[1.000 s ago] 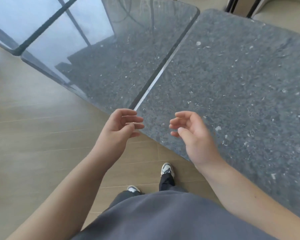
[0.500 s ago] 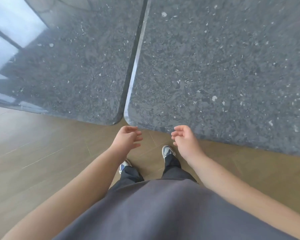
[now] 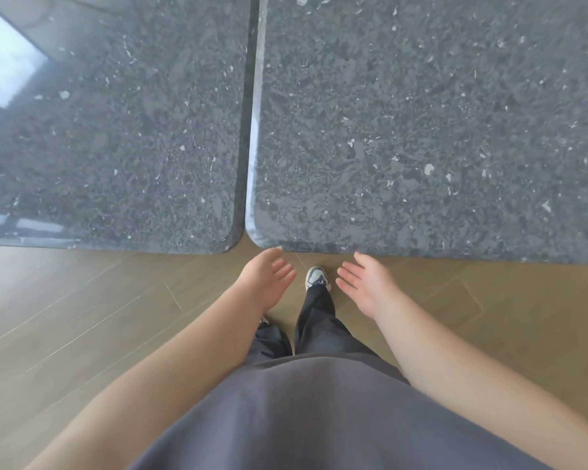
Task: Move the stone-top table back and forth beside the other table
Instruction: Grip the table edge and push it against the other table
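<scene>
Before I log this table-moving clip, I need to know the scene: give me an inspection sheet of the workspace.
Surface: wood-look plank floor, bare where visible.
Job's things: right stone-top table and left stone-top table stand side by side, a narrow gap between them, near edges roughly level.
Clutter: nothing seen on either top.
Hands: left hand and right hand open, fingers straight, holding nothing, just short of the right table's near edge.
Cables: nothing seen.
Surroundings: window reflection on the left top; the person's shoe below.
</scene>
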The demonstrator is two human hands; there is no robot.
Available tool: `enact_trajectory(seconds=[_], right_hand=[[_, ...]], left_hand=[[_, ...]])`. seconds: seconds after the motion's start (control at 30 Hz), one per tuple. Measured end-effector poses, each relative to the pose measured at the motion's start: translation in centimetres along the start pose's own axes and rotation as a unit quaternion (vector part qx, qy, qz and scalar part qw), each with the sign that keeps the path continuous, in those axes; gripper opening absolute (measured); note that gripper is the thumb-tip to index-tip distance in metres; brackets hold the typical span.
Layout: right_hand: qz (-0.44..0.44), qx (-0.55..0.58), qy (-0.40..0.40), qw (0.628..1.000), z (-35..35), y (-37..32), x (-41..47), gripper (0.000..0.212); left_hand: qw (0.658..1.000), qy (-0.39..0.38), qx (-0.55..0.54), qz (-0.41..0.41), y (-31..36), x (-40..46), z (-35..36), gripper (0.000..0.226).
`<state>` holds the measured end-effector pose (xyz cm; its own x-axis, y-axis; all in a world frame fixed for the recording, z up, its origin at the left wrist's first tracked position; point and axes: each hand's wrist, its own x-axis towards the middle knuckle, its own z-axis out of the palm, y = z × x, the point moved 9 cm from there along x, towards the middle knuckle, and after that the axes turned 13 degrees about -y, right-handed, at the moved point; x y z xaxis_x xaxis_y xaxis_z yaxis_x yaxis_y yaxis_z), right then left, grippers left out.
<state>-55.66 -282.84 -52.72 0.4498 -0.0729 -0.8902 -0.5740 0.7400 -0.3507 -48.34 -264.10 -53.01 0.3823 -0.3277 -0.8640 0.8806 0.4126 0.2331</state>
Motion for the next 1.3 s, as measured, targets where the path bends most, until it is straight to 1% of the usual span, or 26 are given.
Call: enact_trajectory(seconds=[0.1,0.17,0.27,0.33,0.4,0.5,0.7,0.83,1.03,1.17,1.3], right_hand=[[-0.001,0.100,-0.017,0.995,-0.6,-0.7,1.9,0.054],[-0.007,0.183,-0.022,0.983,-0.9,-1.0,3.0,0.054],[-0.036,0.269,-0.015,0.962,-1.2,-1.6,4.4,0.041],[-0.062,0.304,0.003,0.951,-1.7,-2.1,5.0,0.029],[-0.081,0.320,0.010,0.944,-2.1,-2.7,5.4,0.022],[-0.090,0.330,0.008,0.939,-2.8,-2.8,5.7,0.024],[-0.097,0.307,0.005,0.947,-3.2,-3.2,5.6,0.033],[-0.099,0.269,0.009,0.958,-3.2,-3.3,5.5,0.030],[-0.107,0.245,0.007,0.964,-3.4,-3.1,6.0,0.033],[-0.119,0.230,0.011,0.966,-3.4,-3.2,6.0,0.042],[-0.127,0.216,0.013,0.968,-3.5,-3.1,6.0,0.045]], left_hand=[[0.997,0.002,-0.074,0.016,0.0,1.9,0.7,0.056],[0.993,-0.001,-0.121,0.012,-0.5,3.1,1.0,0.048],[0.985,-0.021,-0.173,0.006,-1.1,4.4,1.8,0.032],[0.982,-0.018,-0.188,0.019,-1.2,5.0,2.3,0.029],[0.981,-0.009,-0.192,0.029,-1.3,5.7,2.6,0.029],[0.978,-0.010,-0.207,0.036,-1.4,6.5,2.7,0.023],[0.983,-0.017,-0.179,0.022,-1.3,7.2,1.8,0.025],[0.986,-0.019,-0.164,0.025,-1.0,7.4,1.7,0.024],[0.988,-0.035,-0.152,0.022,-0.9,7.6,1.5,0.022],[0.988,-0.050,-0.147,0.023,-0.9,7.8,1.5,0.022],[0.989,-0.064,-0.136,0.018,-0.9,8.3,1.4,0.023]])
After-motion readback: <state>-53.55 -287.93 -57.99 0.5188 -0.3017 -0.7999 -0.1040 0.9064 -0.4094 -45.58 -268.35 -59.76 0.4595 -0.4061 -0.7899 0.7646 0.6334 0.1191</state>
